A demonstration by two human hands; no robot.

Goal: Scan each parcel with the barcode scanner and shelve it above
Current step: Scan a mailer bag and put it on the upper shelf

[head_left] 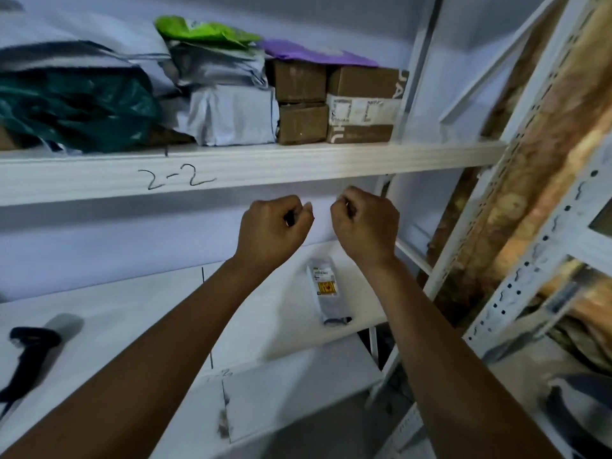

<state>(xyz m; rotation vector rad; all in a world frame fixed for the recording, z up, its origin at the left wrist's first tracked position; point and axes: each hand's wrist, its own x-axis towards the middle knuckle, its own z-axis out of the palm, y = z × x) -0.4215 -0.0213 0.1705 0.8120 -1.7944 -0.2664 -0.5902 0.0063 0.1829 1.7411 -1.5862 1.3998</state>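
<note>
One parcel (326, 293) lies on the lower shelf (132, 313), toward its right end, just below my two raised hands. It is a slim grey-white bag, flat and soft-looking, with a printed label and a yellow-and-red sticker facing up.

My left hand (275, 223) and right hand (364, 220) hang side by side under the edge of the upper shelf (298, 164), not touching each other. Both have their fingers curled in like loose fists, and I see nothing held in either.

I judge I am between parcels, with this one not yet scanned. The scanner (29, 356) lies at the far left of the lower shelf, well apart from the parcel, so the next move calls for bringing the two together. I would send the left hand down for the scanner and the right for the bag, keeping the label turned up.

The upper shelf, marked 2-2, is already crowded with bags (212, 111) and cardboard boxes (361, 104), so placing the bag will probably mean laying it on top.
</note>
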